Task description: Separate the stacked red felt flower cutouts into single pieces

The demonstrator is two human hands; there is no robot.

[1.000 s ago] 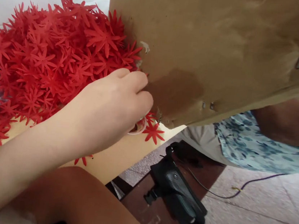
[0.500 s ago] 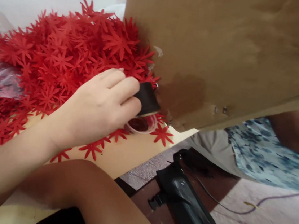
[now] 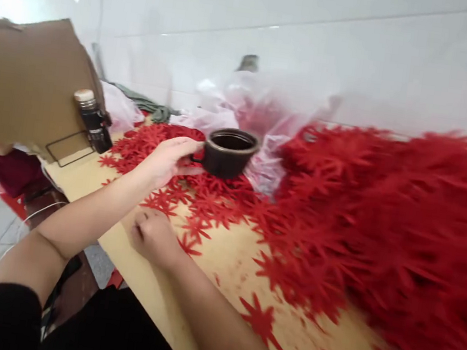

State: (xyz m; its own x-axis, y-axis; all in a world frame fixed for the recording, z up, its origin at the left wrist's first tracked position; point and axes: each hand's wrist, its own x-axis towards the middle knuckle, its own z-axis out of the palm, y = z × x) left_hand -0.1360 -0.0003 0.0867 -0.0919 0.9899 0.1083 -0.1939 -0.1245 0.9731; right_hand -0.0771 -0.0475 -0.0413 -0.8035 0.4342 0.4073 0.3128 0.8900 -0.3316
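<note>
The view has swung: 1 second ago the left hand was pressed against a big cardboard sheet that filled the frame, and half a second ago it was pulling a dark object out from behind that sheet, above a small clear lid. Now the cardboard (image 3: 27, 81) stands well to the left of the cup, and the object shows itself whole as a dark brown cup (image 3: 228, 153) with a handle. It looks lifted clear and carried over to the red heap, so the fetching part seems done.

The left hand (image 3: 166, 158) reaches forward with the arm stretched out from the lower left, wrist nearly straight, thumb and fingers pinched on the handle on the cup's left side; its grip is clenched on the cup. The cup is upright, its mouth open to the camera, and sits at or just above a scatter of red paper leaves (image 3: 197, 193); blur hides whether it touches them.

The right hand (image 3: 153, 236) rests below the cup on the desk (image 3: 223, 259), fingers curled inward in a loose fist with knuckles up. I cannot tell if anything is inside it.

Right of the cup a deep pile of leaves (image 3: 390, 217) spreads out. Behind the cup lies a crumpled clear plastic bag (image 3: 267, 108). Left of the cup, by the cardboard, stands a small dark bottle (image 3: 92, 118) with a pale cap.
</note>
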